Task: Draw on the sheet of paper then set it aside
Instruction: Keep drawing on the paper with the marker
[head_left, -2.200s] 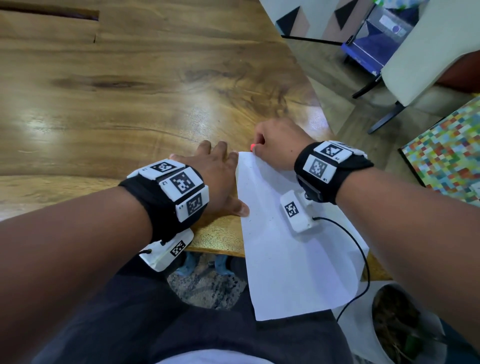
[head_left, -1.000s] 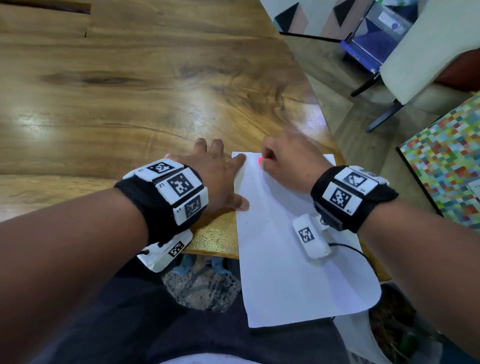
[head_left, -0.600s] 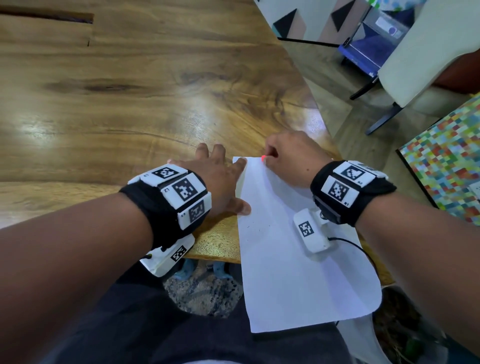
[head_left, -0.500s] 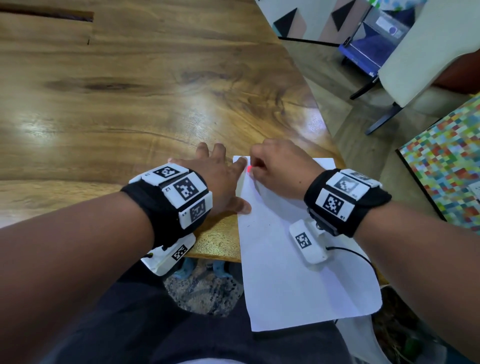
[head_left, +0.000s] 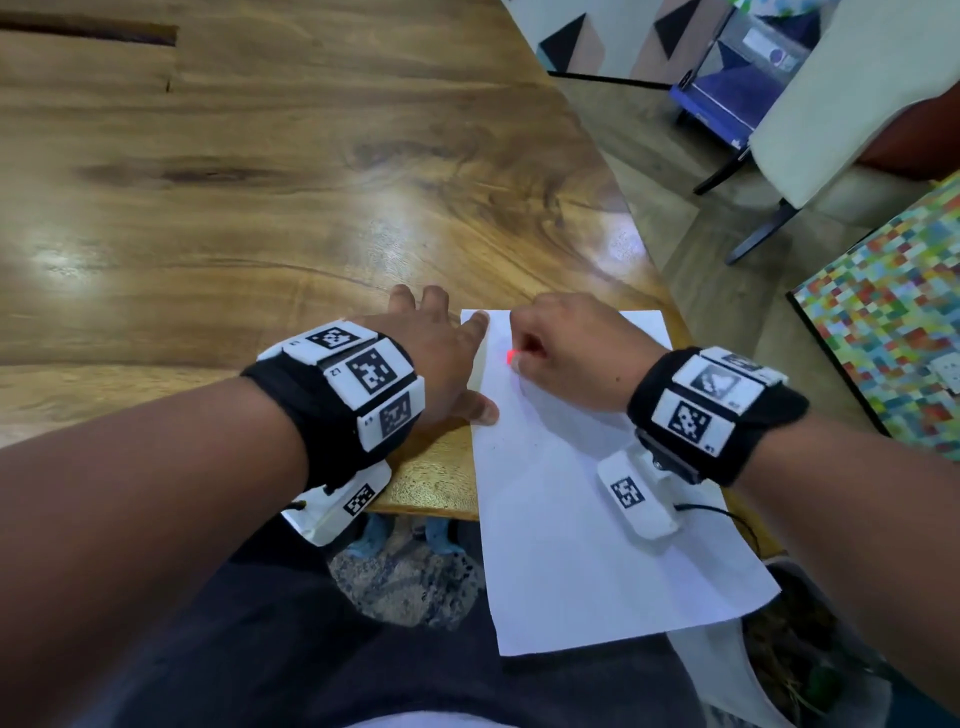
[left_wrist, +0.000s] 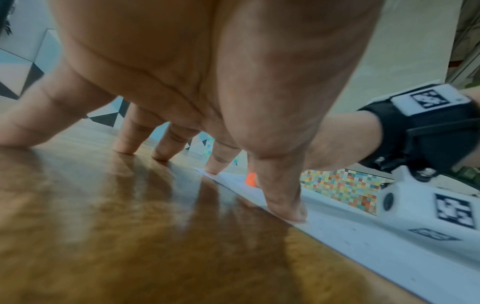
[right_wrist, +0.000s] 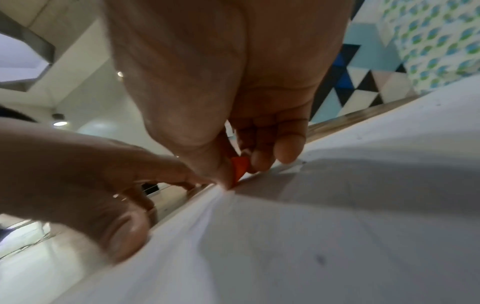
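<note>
Glossy wooden table (head_left: 260, 208), white paper sheet (head_left: 571, 545) overhanging near edge

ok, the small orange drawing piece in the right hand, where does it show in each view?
Head: orange drawing piece is a red-orange dot at the right hand, near the paper's far left corner.
Left wrist: an orange stub in mid-frame, behind the left hand's thumb.
Right wrist: centre of frame, pinched between thumb and fingers, tip on the sheet.
Shared landmark: the left thumb pressing the paper's left edge.
</note>
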